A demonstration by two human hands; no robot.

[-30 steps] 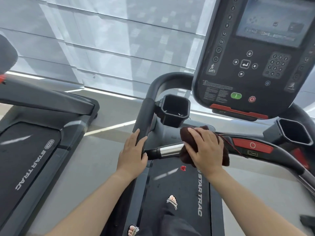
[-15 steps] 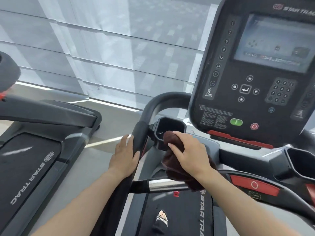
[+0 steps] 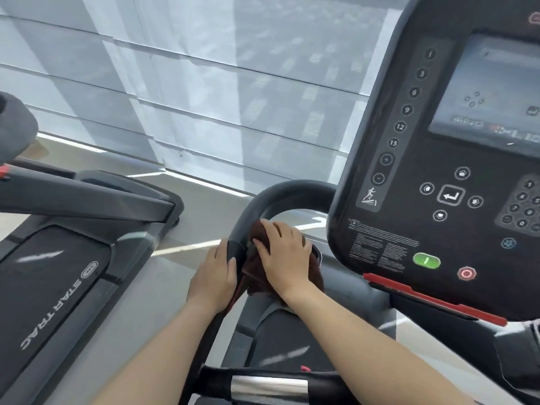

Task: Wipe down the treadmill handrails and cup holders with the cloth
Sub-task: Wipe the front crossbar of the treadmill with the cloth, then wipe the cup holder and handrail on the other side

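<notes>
My right hand [image 3: 285, 258] presses a dark brown cloth [image 3: 257, 283] onto the left cup holder [image 3: 316, 252], which is almost fully hidden under the cloth and hand. The cloth's top edge touches the black curved handrail [image 3: 280, 194]. My left hand [image 3: 214, 277] grips the outer side of that handrail just left of the cloth. A chrome and black crossbar [image 3: 268, 385] runs across the bottom of the view, below both forearms.
The treadmill console [image 3: 438, 159] with screen, keypad, green and red buttons fills the right side. A red safety strip [image 3: 432, 298] sits under it. A second Star Trac treadmill [image 3: 58, 273] stands to the left. Window blinds [image 3: 204, 83] are ahead.
My right hand has carried the cloth from the chrome crossbar up onto the left cup holder. My left hand has slid up the handrail. The view has moved closer and upward.
</notes>
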